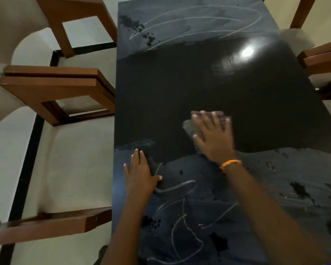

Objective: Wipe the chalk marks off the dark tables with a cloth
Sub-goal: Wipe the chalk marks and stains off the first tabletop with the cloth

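Left hand [141, 174] lies flat, fingers straight, palm pressed on the near left part of the table [161, 104], bracing, holding nothing. Near me the top is hazy with chalk lines [182, 224] looping between my arms, plus dark wet blotches [220, 242]; none of that looks wiped yet. Right hand [214, 136], orange band [230, 163] at the wrist, sits further out, fingers spread flat on the cloth [189, 126], pressing it to the top; it's blurred, so I can't tell if any fingers curl over the cloth's edge. Around it the middle band of the table is clean and glossy. Far end has more chalk strokes [199, 20] and a blotch. Wooden chairs [54, 88] stand along both sides.

To do this stroke well, I'd judge: keep the palm flat with even pressure, overlap each pass into the clean band, pull the cloth back over the near scribbles, shift the left hand off the unwiped patch, then reach to the far end.
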Motion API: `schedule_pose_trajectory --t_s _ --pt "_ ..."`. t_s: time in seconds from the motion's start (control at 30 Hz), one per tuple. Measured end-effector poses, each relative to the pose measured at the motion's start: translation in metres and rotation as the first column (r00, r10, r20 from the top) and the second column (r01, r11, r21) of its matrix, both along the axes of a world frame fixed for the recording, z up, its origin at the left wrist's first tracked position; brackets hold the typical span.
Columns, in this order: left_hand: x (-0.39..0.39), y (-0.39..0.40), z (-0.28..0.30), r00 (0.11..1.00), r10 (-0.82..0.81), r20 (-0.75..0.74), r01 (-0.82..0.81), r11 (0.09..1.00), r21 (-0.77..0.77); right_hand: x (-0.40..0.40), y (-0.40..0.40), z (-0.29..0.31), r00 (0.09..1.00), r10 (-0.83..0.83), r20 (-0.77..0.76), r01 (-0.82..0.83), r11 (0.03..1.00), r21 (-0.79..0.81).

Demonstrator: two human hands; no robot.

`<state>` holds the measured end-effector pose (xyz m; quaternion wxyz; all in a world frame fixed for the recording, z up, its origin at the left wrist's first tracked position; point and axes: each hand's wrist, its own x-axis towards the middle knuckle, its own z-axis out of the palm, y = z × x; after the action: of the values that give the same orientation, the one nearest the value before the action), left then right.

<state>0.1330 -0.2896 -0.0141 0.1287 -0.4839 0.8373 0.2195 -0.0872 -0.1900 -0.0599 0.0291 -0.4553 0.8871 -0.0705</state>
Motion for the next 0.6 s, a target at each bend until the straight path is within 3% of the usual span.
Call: schedule_pose_trajectory --t_s 0.13,0.2,0.3,0.47,0.6 --pt "0.005 -0.004 -0.003 0.998 -0.048 -0.028 0.046 0.997 -0.054 -0.034 0.046 -0.001 0.948 -0.318 0.003 0.318 0.948 -0.002" --pt "0.011 -0.008 -0.004 0.990 -0.069 -0.125 0.060 0.995 -0.081 -0.026 0.041 -0.002 0.920 -0.391 0.016 0.391 0.920 -0.013" --pt "0.027 -0.021 -0.004 0.941 0.022 -0.339 -0.045 0.997 -0.060 0.003 0.011 -0.003 0.914 -0.404 0.025 0.405 0.914 -0.030" --pt "0.071 -0.044 -0.009 0.872 0.182 -0.454 -0.212 0.977 -0.015 0.081 -0.074 -0.001 0.987 -0.155 0.036 0.157 0.987 -0.041" --pt "0.095 -0.050 -0.014 0.813 0.321 -0.486 -0.305 0.946 0.115 0.159 -0.142 0.000 0.965 0.256 0.063 -0.254 0.967 -0.039"
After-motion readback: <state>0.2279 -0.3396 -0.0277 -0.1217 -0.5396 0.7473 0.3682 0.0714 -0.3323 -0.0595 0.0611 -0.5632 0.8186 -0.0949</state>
